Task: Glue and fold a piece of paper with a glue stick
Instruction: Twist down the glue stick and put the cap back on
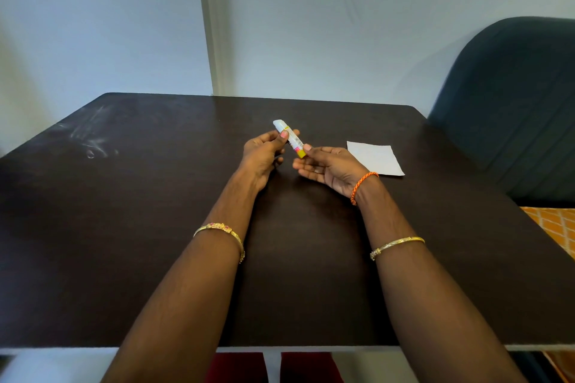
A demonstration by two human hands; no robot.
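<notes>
A white glue stick (289, 137) with a yellow base and its white cap on is held above the middle of the dark table (155, 227). My left hand (264, 154) grips its upper half between thumb and fingers. My right hand (329, 166) is palm up, its thumb touching the yellow bottom end, the other fingers spread. A small white square of paper (376, 158) lies flat on the table just right of my right hand, touched by neither hand.
A dark blue chair back (513, 102) stands at the table's right side, with orange patterned fabric (550, 227) below it. A pale wall runs behind the table's far edge. Chalky smears (90, 137) mark the table's far left.
</notes>
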